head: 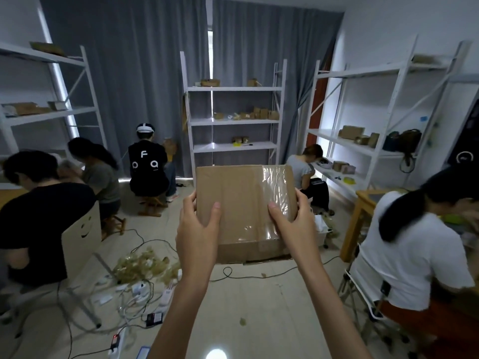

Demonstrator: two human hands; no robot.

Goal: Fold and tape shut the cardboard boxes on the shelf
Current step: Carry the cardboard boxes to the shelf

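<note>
**Both hands hold a taped box up in mid-air**

Forearms reach up from the bottom of the view to a flat cardboard box [241, 203], held upright in front of the person, well apart from every shelf. Left of the box, the left hand [198, 229] wraps its edge, thumb across the near face and fingers curled behind. Right of the box, the right hand [293, 224] does the same, its thumb pressing on a strip of clear tape [276, 193] that runs down the right part of the face. So each grip is pinching the box, thumb in front, fingers behind.

Judging by how easily it is held out at arm's length, the box is probably light and likely empty. Its panels look stiff, yet thin cardboard will dent under hard thumb pressure. The glossy, wrinkled tape is likely slicker than bare board, so the right thumb would hold better on plain cardboard. Edges and corners are the strongest places to take hold.

Beyond the box stands a white shelf [234, 121] carrying several small boxes. Below and left of the box, a heap of crumpled tape scraps [145, 265] lies on the floor among cables. Several seated people work around the room.
</note>
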